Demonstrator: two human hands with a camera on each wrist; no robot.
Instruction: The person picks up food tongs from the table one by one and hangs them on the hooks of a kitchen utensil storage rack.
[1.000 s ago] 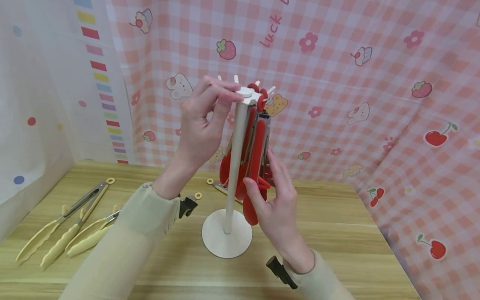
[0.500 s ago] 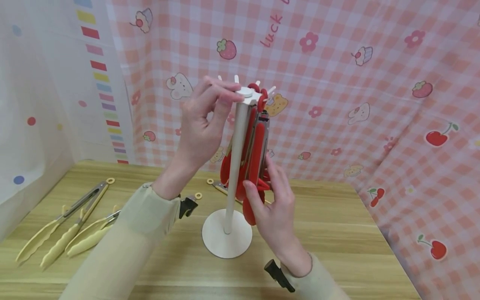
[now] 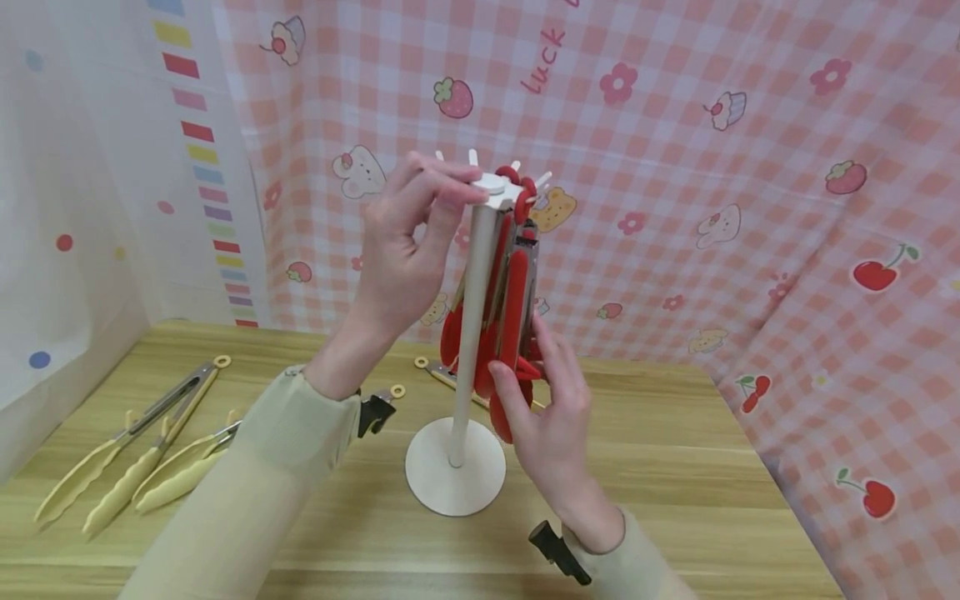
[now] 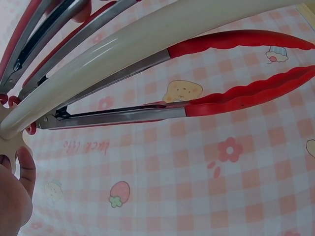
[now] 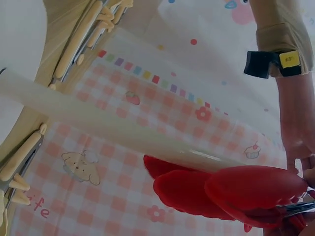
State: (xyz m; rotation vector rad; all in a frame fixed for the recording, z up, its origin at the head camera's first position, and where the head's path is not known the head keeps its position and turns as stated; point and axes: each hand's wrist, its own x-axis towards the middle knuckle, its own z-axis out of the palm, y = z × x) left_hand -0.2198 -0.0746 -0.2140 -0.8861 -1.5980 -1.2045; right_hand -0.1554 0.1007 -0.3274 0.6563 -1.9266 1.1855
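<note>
A white stand [image 3: 467, 333] with a round base and hooked top stands on the table. My left hand [image 3: 405, 242] pinches the edge of its top with thumb and fingers. Red-tipped tongs [image 3: 512, 308] hang at the stand's right side, and my right hand [image 3: 553, 408] holds them between thumb and fingers, low down. Other red tongs [image 4: 246, 93] hang by their rings beside the pole in the left wrist view. Red scalloped heads [image 5: 256, 189] overlap along the pole in the right wrist view. My right fingertips are partly hidden behind the tongs.
Pale yellow tongs [image 3: 123, 492] lie spread on the wooden table [image 3: 660, 467] at the left. Another yellow pair [image 3: 180, 487] runs under my left forearm. A third [image 3: 431, 367] lies behind the stand. A checked pink curtain [image 3: 637, 167] hangs close behind.
The tongs in my right hand have sunk slightly, and their lower tip has shifted a little right. My right hand moved slightly left and down, then stayed. My left hand keeps its place.
</note>
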